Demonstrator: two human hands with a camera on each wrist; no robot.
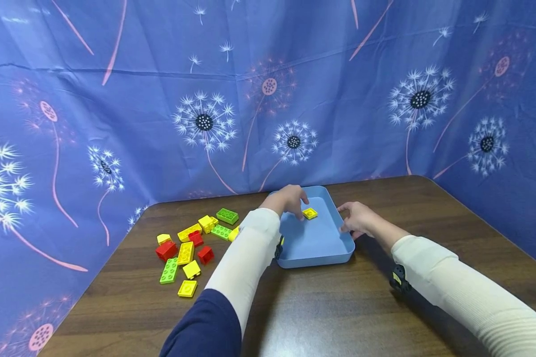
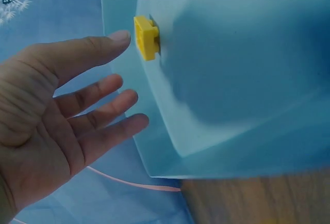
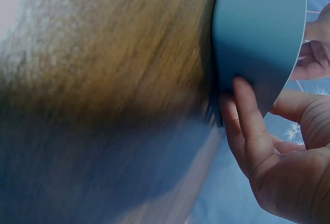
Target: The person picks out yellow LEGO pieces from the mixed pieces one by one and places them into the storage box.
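Note:
A shallow blue tray [image 1: 317,245] stands on the table, with one yellow toy brick [image 1: 310,213] lying on its floor. Over the tray's left part hovers my left hand [image 1: 288,199]. Its fingers are spread, and in the left wrist view the thumb [image 2: 98,48] points at the yellow brick with a small gap between them. My right hand [image 1: 361,218] holds the tray's right wall. Seen from the right wrist, its fingers [image 3: 250,110] lie against the outside of that wall while the thumb reaches over the rim.
Left of the tray lie several loose toy bricks: yellow ones [image 1: 185,253], red ones [image 1: 166,250] and green ones [image 1: 227,215]. My left forearm passes between them and the tray. A blue dandelion-patterned cloth [image 1: 339,99] hangs behind the brown wooden table [image 1: 321,312].

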